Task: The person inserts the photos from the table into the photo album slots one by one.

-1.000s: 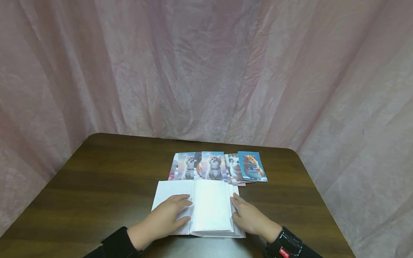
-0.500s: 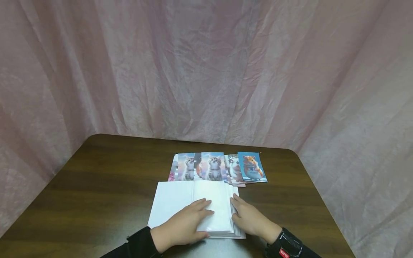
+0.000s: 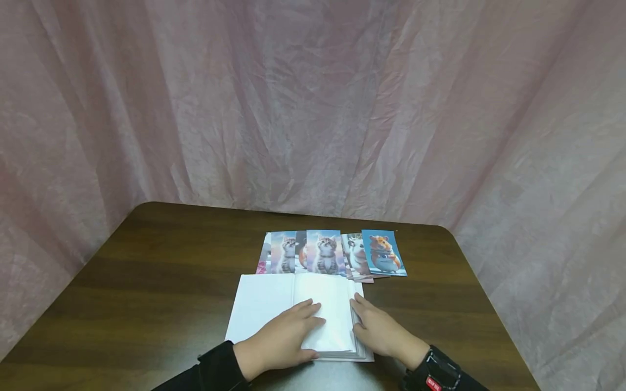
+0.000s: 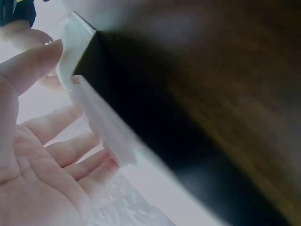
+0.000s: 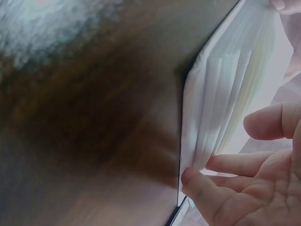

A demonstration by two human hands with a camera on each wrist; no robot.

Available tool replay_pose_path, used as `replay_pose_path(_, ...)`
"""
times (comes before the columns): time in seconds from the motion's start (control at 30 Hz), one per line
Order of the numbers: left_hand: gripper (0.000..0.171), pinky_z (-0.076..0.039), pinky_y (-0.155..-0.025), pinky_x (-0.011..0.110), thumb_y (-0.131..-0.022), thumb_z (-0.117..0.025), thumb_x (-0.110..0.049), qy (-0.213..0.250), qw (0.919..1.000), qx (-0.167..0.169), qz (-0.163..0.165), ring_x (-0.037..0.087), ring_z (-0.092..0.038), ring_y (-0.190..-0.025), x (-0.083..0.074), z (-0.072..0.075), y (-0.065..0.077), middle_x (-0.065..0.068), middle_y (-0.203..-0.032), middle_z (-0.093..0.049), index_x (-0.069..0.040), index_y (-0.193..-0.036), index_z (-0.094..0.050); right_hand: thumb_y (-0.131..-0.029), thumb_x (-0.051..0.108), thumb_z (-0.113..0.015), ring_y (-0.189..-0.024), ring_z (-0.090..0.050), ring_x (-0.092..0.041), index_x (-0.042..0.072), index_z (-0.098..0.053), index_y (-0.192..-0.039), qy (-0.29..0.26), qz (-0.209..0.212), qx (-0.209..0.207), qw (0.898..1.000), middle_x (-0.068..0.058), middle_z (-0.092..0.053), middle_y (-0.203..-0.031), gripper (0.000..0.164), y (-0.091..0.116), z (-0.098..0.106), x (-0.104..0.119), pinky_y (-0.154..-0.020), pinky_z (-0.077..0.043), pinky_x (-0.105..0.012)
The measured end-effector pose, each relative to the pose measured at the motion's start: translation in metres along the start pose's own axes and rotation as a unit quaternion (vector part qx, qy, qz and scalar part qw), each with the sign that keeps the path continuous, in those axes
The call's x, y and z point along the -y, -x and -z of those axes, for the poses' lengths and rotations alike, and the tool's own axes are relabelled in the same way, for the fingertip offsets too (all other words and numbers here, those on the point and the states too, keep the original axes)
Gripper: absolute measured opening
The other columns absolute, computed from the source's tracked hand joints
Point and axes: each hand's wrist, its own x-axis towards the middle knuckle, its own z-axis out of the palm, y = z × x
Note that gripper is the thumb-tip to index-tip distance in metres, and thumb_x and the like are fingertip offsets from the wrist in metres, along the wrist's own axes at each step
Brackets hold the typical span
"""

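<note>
A white photo album (image 3: 261,298) lies open at the table's near side, its left side flat and a thick block of leaves on the right. My left hand (image 3: 281,342) rests across the album's lower middle, fingers spread over the right-hand page; it hides part of the spine and lower edge. At the right edge, my right hand (image 3: 383,331) touches the leaves with its fingertips. The right wrist view shows the layered album leaves (image 5: 221,94) beside my extended fingers, the thumb apart from them. In the left wrist view, my left hand (image 4: 51,165) has its fingers stretched along the album.
Behind the album lie overlapping picture cards: two kitten cards (image 3: 326,255), a blue hamster card (image 3: 385,252) at the right end, and others partly covered. The brown wooden table (image 3: 146,282) has rounded far corners. Pink curtains (image 3: 313,108) hang behind it.
My left hand has moved right from the album's left side onto the right-hand page, then stayed there. My right hand has stayed at the right edge.
</note>
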Motion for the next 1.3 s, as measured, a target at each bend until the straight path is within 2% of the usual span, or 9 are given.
replay_pose_path(0.13,0.059,-0.038,-0.113,0.041,-0.084,-0.079,-0.043,-0.016,0.9998,0.010,0.003,0.030,-0.042,-0.141,-0.002,0.003,-0.002,0.011,-0.149,-0.051,-0.015,-0.134,-0.065,-0.093,0.012,-0.056,-0.139,-0.040,-0.045,-0.011,-0.047,-0.142,0.006,0.003,0.007,1.000,-0.030,-0.039,-0.152,0.054,-0.002,0.003,-0.001,-0.109,-0.035,-0.060)
replay_pose_path(0.27,0.056,-0.040,-0.112,0.039,-0.083,-0.080,-0.042,-0.037,0.9992,0.013,-0.001,0.031,-0.045,-0.139,-0.005,0.004,-0.002,0.010,-0.146,-0.053,-0.019,-0.133,-0.067,-0.094,0.009,-0.055,-0.136,-0.043,-0.046,-0.013,-0.051,-0.137,0.021,0.036,0.004,0.999,-0.031,-0.045,-0.146,0.049,-0.004,0.009,-0.003,-0.108,-0.037,-0.059)
replay_pose_path(0.4,0.055,-0.041,-0.111,0.037,-0.082,-0.081,-0.042,-0.053,0.9985,0.011,-0.008,0.031,-0.048,-0.136,-0.006,0.004,-0.003,0.010,-0.144,-0.056,-0.019,-0.130,-0.069,-0.095,0.007,-0.056,-0.129,-0.051,-0.045,-0.013,-0.058,-0.130,0.032,0.072,0.008,0.997,-0.029,-0.056,-0.135,0.040,-0.012,0.025,-0.003,-0.105,-0.041,-0.058)
replay_pose_path(0.5,0.055,-0.041,-0.110,0.037,-0.081,-0.082,-0.043,-0.061,0.9981,0.011,-0.010,0.031,-0.049,-0.135,-0.006,0.004,-0.004,0.010,-0.142,-0.057,-0.019,-0.129,-0.070,-0.096,0.008,-0.058,-0.125,-0.056,-0.041,-0.009,-0.062,-0.127,0.044,0.077,0.006,0.996,-0.024,-0.062,-0.128,0.035,-0.023,0.039,-0.001,-0.102,-0.045,-0.057)
replay_pose_path(0.77,0.055,-0.044,-0.108,0.036,-0.080,-0.082,-0.046,-0.075,0.9969,0.020,-0.012,0.030,-0.050,-0.134,-0.005,0.004,-0.007,0.008,-0.141,-0.058,-0.022,-0.128,-0.070,-0.099,0.013,-0.057,-0.123,-0.057,-0.039,-0.003,-0.060,-0.132,0.065,0.090,0.015,0.994,-0.020,-0.061,-0.133,0.037,-0.074,0.079,0.007,-0.100,-0.048,-0.055)
replay_pose_path(0.9,0.054,-0.045,-0.107,0.036,-0.080,-0.082,-0.045,-0.078,0.9967,0.016,-0.013,0.029,-0.051,-0.133,-0.006,0.005,-0.007,0.008,-0.140,-0.058,-0.021,-0.128,-0.071,-0.101,0.016,-0.058,-0.123,-0.058,-0.036,0.000,-0.057,-0.137,0.091,0.078,0.018,0.993,-0.018,-0.058,-0.137,0.040,-0.103,0.093,0.011,-0.098,-0.050,-0.051)
replay_pose_path(1.1,0.055,-0.044,-0.107,0.035,-0.079,-0.083,-0.044,-0.083,0.9965,0.013,-0.009,0.029,-0.052,-0.133,-0.007,0.007,-0.007,0.009,-0.140,-0.059,-0.021,-0.127,-0.071,-0.100,0.018,-0.062,-0.130,-0.052,-0.037,0.001,-0.052,-0.143,0.100,0.049,0.011,0.994,-0.018,-0.053,-0.144,0.047,-0.148,0.094,0.010,-0.105,-0.045,-0.050)
replay_pose_path(1.3,0.056,-0.047,-0.105,0.033,-0.077,-0.084,-0.046,-0.095,0.9953,0.014,-0.016,0.029,-0.054,-0.131,-0.009,0.006,-0.008,0.009,-0.138,-0.060,-0.022,-0.126,-0.072,-0.098,0.015,-0.063,-0.124,-0.056,-0.036,-0.002,-0.047,-0.145,0.086,0.024,-0.010,0.996,-0.019,-0.054,-0.142,0.053,-0.180,0.084,-0.007,-0.102,-0.047,-0.048)
